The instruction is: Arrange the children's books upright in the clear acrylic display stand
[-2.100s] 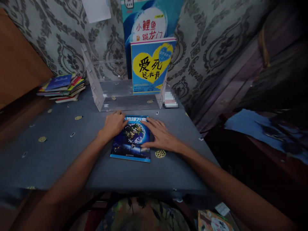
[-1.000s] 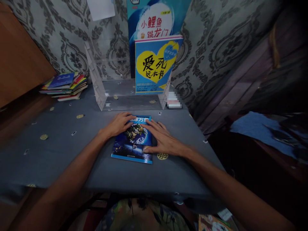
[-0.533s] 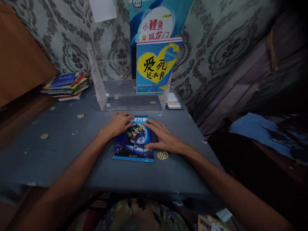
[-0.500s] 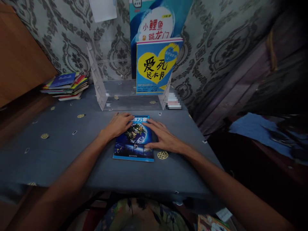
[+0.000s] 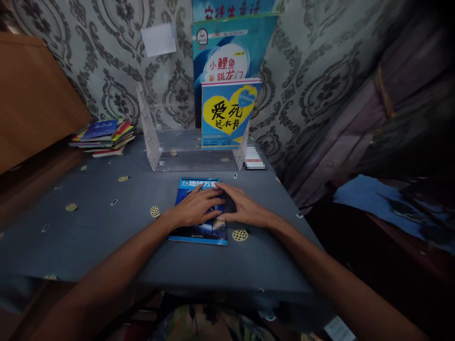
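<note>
Head view: the blue book (image 5: 197,233) lies flat, cover up, on the cloth-covered table (image 5: 106,237), between the near edge and the clear stand (image 5: 150,137). The left hand (image 5: 195,207) rests over the cover with its fingers loosely spread, closed around nothing. The right hand (image 5: 245,206) lies at the book's right side, thumb and forefinger set wide apart; whether its tips press the book, I cannot tell.

The book looks thin and light, its paper cover likely flexible rather than stiff — and, by its sheen, perhaps a little slippery. It should not be fragile, though corners may crease and pages could fan if only the cover is pinched. A safer hold would be thumb above and fingers beneath, through all the pages, on the side facing the table's right edge.
</note>
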Tool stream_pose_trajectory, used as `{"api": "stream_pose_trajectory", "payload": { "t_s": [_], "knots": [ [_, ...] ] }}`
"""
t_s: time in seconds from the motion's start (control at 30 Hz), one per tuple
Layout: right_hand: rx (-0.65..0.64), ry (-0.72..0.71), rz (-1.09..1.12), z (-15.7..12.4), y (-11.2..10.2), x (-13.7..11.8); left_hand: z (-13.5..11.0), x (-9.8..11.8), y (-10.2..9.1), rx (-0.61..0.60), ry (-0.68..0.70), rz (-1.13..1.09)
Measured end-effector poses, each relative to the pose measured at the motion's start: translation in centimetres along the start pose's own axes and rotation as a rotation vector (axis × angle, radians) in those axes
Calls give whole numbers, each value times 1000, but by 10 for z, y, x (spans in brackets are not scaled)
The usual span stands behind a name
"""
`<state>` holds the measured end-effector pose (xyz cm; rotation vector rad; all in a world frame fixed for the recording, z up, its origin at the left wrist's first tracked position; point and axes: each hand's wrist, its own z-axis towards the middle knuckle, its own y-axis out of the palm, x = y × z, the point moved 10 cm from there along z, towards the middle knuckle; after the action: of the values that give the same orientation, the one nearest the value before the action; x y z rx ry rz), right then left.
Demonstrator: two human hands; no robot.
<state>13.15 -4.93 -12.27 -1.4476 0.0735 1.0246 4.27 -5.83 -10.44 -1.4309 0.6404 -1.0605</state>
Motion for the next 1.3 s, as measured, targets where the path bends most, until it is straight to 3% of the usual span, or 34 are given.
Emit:
{"api": "stream_pose_trajectory", "payload": {
  "t_s": [0.3,0.67,0.8,1.0,1.3],
  "knots": [
    [90,107,-103,23,-8,15,-1,1,-2,43,16,20],
    [153,78,-239,17,-6,9,-9,3,-2,76,-49,57],
    [143,65,-271,8,-5,3,-25,-16,-10,145,-172,85],
    [71,97,-375,-10,6,-17,-66,-75,-31,308,-584,176],
    [72,93,-384,-14,9,-24,-68,-78,-30,338,-573,176]
  ]
}}
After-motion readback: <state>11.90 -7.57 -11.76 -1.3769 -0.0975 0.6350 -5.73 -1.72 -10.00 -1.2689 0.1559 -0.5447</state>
